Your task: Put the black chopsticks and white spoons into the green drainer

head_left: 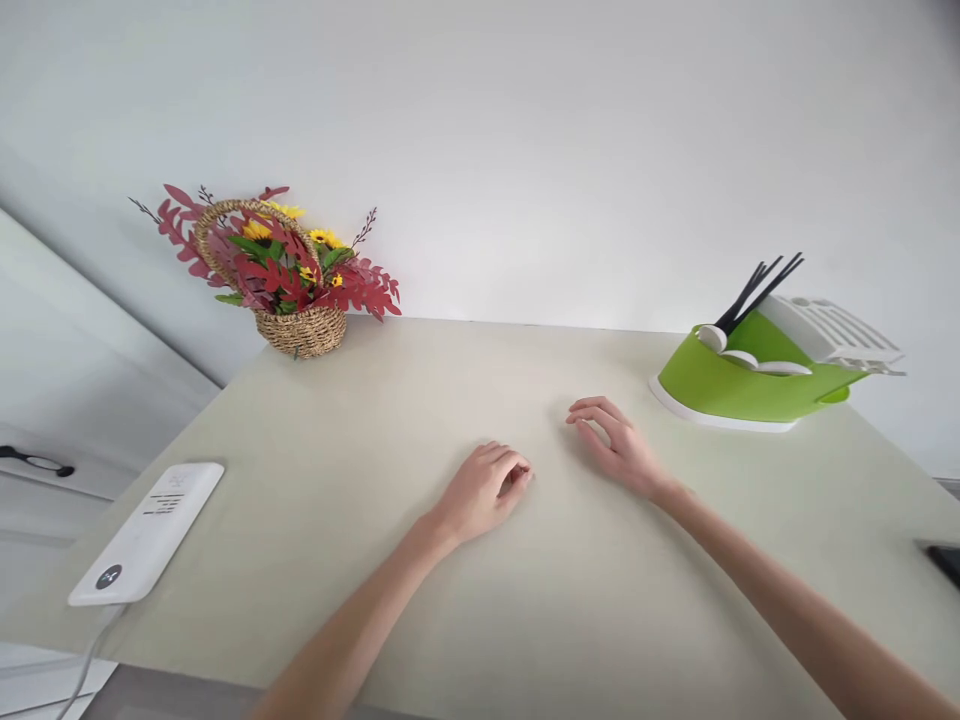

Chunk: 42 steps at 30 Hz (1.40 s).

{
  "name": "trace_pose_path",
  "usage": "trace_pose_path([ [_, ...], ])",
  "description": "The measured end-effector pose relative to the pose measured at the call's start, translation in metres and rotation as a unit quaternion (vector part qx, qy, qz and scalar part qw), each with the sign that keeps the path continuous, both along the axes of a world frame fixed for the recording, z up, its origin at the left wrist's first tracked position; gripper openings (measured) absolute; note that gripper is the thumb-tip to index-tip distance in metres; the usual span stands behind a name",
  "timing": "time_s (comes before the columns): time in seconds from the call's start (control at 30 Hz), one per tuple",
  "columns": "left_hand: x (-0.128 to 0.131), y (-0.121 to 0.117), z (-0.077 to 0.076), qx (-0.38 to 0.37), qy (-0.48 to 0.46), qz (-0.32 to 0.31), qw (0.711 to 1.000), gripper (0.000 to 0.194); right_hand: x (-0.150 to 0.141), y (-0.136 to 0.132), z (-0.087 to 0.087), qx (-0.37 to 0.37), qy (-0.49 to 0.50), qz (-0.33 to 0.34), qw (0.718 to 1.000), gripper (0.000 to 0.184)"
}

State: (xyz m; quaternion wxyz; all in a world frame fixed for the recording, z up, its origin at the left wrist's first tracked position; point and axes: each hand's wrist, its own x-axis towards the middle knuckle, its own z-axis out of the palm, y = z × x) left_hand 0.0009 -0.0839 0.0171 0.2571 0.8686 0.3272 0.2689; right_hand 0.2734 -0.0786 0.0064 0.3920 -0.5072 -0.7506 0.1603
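Observation:
My left hand (484, 488) rests on the pale desk (352, 590), near its middle. Its fingers curl in, and the thumb tip comes close against the index finger in a pinch. What lies inside the fingers, if anything, is hidden. To the right and slightly farther back, my right hand (615, 445) hovers at or just above the desktop; I cannot tell whether it touches. Its fingers are loosely bent and apart from the thumb, with nothing between them. A green and white boat-shaped holder (739, 385) is the nearest object to it, with several thin black sticks (757, 290) standing up inside.
A wicker basket (304, 332) of red leaves and yellow flowers stands at the back left, against the wall. On the left edge lies a white power strip-like device (161, 520) with a cable (86, 665) hanging off. A dark object (946, 562) lies at the far right edge.

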Motion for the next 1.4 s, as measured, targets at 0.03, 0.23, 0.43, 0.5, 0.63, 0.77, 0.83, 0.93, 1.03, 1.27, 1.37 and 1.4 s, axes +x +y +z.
trace_pose_path([
  [0.03, -0.0003, -0.0002, 0.0004, -0.007, -0.003, 0.003, 1.000, 0.017, -0.0029, 0.0043, -0.0045, -0.028, 0.040, -0.008, 0.999, 0.027],
  [0.23, -0.0011, -0.0004, 0.0029, -0.023, -0.010, 0.001, 1.000, 0.018, -0.0032, 0.0126, -0.0084, -0.162, 0.284, -0.074, 0.942, 0.033],
  [0.43, -0.0005, 0.0013, 0.0046, -0.033, -0.008, 0.009, 0.999, 0.019, -0.0046, 0.0096, -0.0067, -0.190, 0.307, -0.069, 0.930, 0.038],
  [0.5, -0.0007, 0.0010, 0.0042, -0.021, -0.007, 0.008, 1.000, 0.019, -0.0067, 0.0094, -0.0080, -0.190, 0.279, -0.057, 0.939, 0.041],
  [0.63, -0.0012, -0.0005, 0.0028, 0.007, 0.012, 0.000, 1.000, 0.020, -0.0079, 0.0097, -0.0102, -0.187, 0.261, -0.055, 0.945, 0.042],
  [0.77, -0.0012, -0.0015, 0.0019, 0.023, 0.025, 0.000, 0.999, 0.021, -0.0075, 0.0099, -0.0110, -0.186, 0.255, -0.055, 0.947, 0.043],
  [0.83, -0.0011, -0.0015, 0.0017, 0.027, 0.027, 0.002, 0.999, 0.021, -0.0077, 0.0099, -0.0110, -0.185, 0.252, -0.055, 0.948, 0.044],
  [0.93, -0.0007, -0.0012, 0.0020, 0.030, 0.028, 0.003, 0.999, 0.020, -0.0083, 0.0100, -0.0100, -0.185, 0.251, -0.060, 0.948, 0.045],
  [1.03, -0.0001, -0.0012, 0.0030, 0.031, 0.026, 0.002, 0.999, 0.020, -0.0087, 0.0101, -0.0087, -0.186, 0.254, -0.062, 0.947, 0.046],
  [1.27, 0.0008, -0.0017, 0.0055, 0.028, 0.031, 0.004, 0.999, 0.021, -0.0084, 0.0101, -0.0080, -0.195, 0.253, -0.064, 0.946, 0.043],
  [1.37, 0.0012, -0.0014, 0.0058, 0.035, 0.036, 0.000, 0.999, 0.020, -0.0088, 0.0103, -0.0070, -0.191, 0.257, -0.064, 0.945, 0.044],
  [1.4, 0.0013, -0.0013, 0.0058, 0.037, 0.037, -0.001, 0.999, 0.020, -0.0090, 0.0104, -0.0066, -0.189, 0.258, -0.064, 0.945, 0.044],
])
